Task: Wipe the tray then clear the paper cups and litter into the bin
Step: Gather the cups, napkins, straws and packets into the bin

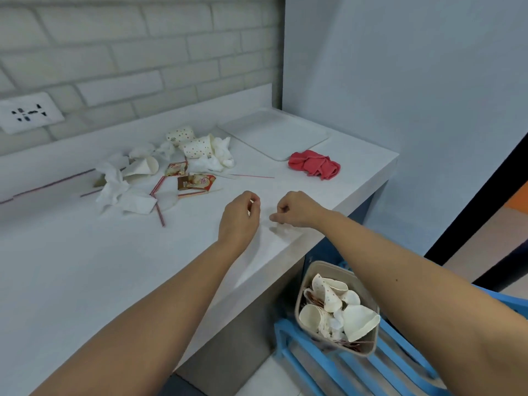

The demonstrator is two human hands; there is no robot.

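Hovering with the left hand (239, 215) and the right hand (295, 208) close together yet not touching, low over the front right of the worktop (85, 252), fingers curled as though pinching some small clear scrap; too blurred for telling what, if anything. Leaving the tray (274, 135) lying flat and bare in the far right corner, the red cloth (314, 165) bunched just beside its near edge. Leaving the paper cups (197, 147), tissues (114, 184), straws (160, 207) and sachets (195, 182) scattered further left, well apart from both hands.

Probably risking a light scrap drifting past the bin (331, 266), standing on a blue rack (314, 364) below the worktop's corner and already filling towards its rim; risking too, on heaping more cups in, spilling some onto the floor. Possibly rolling cups or straws over the front edge when sweeping them along.

Working with open worktop between hands and litter, but hemmed in by the wall right behind the tray.
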